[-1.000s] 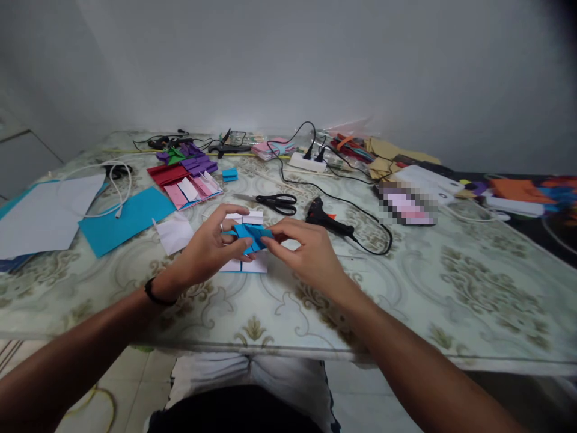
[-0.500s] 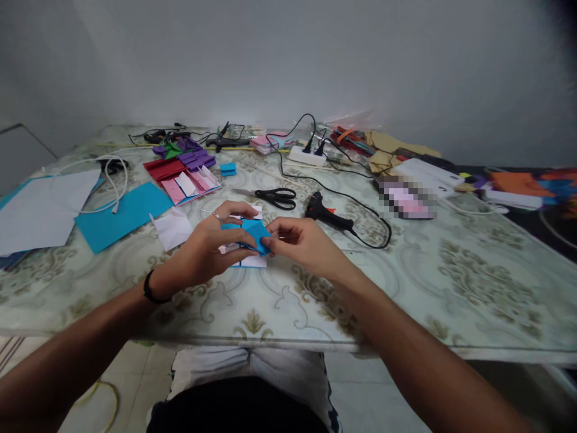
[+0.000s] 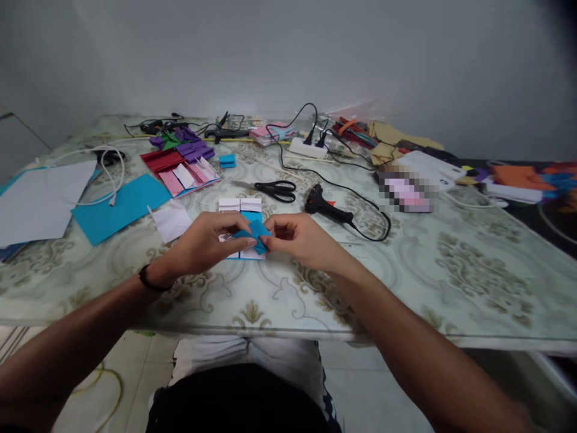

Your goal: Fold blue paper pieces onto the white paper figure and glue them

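Between my two hands is a small folded piece of blue paper (image 3: 259, 231). My left hand (image 3: 210, 237) pinches its left side between thumb and fingers. The thumb and fingers of my right hand (image 3: 295, 237) are closed on its right edge. Just beneath lies a blue and white folded-paper panel (image 3: 250, 205) on the table, with white folded strips along its far edge; my hands cover much of its middle. Black-handled scissors (image 3: 276, 190) rest beyond my hands. A black glue gun (image 3: 329, 208) lies to the right of them.
At left are white sheets (image 3: 40, 198), a blue sheet (image 3: 121, 207) and a small white paper (image 3: 170, 220). Red, pink and purple folded pieces (image 3: 180, 171) sit farther back. A white power strip (image 3: 308, 148) has black cords trailing toward the glue gun. A small blue folded piece (image 3: 227, 160) stands nearby.
The fingers of my left hand have drawn together onto the blue paper, uncovering the panel's far white strips. My right hand keeps its pinch. The view has shifted slightly.
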Tool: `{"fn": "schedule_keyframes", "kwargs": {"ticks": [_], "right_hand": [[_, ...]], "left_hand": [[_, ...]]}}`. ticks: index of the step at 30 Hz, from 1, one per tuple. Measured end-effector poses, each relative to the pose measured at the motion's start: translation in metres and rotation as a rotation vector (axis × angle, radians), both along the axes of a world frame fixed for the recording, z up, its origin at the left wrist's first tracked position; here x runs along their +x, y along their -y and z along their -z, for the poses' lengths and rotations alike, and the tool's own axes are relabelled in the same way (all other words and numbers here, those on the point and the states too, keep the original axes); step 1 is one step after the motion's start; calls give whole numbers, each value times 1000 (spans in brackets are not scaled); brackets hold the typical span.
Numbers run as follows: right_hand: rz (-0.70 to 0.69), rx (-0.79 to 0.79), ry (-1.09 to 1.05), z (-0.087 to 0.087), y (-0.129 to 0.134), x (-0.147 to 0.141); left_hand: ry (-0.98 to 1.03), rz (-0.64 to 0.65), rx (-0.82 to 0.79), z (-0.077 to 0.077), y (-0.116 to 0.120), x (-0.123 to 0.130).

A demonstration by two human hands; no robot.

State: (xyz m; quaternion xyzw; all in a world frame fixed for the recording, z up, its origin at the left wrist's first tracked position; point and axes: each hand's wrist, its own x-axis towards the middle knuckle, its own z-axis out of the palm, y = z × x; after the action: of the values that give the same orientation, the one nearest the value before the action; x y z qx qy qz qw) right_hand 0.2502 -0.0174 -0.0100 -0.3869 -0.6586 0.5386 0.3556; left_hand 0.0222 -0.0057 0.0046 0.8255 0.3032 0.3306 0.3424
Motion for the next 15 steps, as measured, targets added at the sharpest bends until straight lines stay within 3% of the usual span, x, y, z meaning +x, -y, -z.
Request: {"fn": "schedule_keyframes", "kwargs": {"ticks": [7,15], "right_hand": [[24,111,12,-6,4,-1],[158,307,87,-7,9,-5]], "left_hand": [[175,-132,32,2,-1,0],[256,-102,43,3,0,0]]}}
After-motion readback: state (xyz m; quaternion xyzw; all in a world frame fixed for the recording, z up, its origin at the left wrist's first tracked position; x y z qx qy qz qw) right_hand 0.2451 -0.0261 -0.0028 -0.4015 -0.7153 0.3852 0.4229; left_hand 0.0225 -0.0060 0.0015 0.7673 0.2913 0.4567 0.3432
